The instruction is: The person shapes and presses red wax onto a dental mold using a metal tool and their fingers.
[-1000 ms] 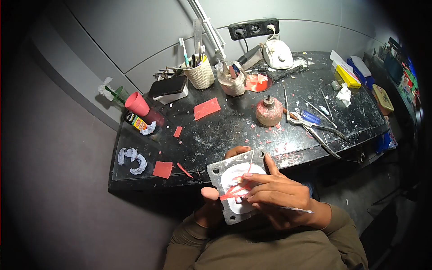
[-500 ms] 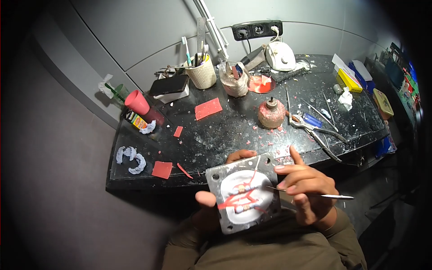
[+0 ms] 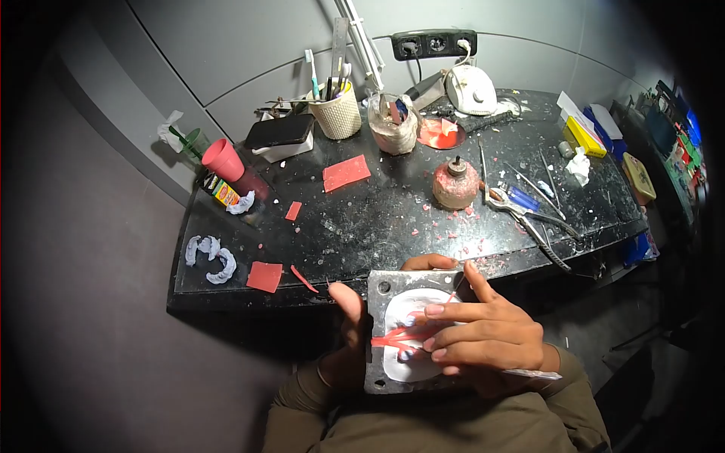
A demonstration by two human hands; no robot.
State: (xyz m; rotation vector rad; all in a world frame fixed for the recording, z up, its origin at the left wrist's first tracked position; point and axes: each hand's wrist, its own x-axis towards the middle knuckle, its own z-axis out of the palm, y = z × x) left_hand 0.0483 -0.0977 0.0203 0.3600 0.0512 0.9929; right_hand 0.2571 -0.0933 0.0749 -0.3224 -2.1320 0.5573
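A square grey metal plate (image 3: 381, 363) with corner holes is held up at the table's front edge. White plaster (image 3: 400, 369) fills its middle, with red wax strips (image 3: 393, 341) branching across it. My left hand (image 3: 349, 317) grips the plate from the left and behind, its thumb raised beside the left edge. Over the plate's right half lies my right hand (image 3: 491, 336), fingertips on the wax and plaster. A thin metal tool (image 3: 533, 374) is held in this hand, its handle sticking out below the palm.
On the black table (image 3: 362, 234) lie red wax sheets (image 3: 347, 173), white dental moulds (image 3: 220, 266), a wax-covered burner (image 3: 455, 184) and pliers (image 3: 529, 220). Farther back stand a white brush holder (image 3: 336, 113), a jar (image 3: 393, 132) and a pink cup (image 3: 223, 159).
The plate has shifted right and turned straighter. My right hand, which had drawn off to the right with the tool pointing at the plaster, has come back over the plate.
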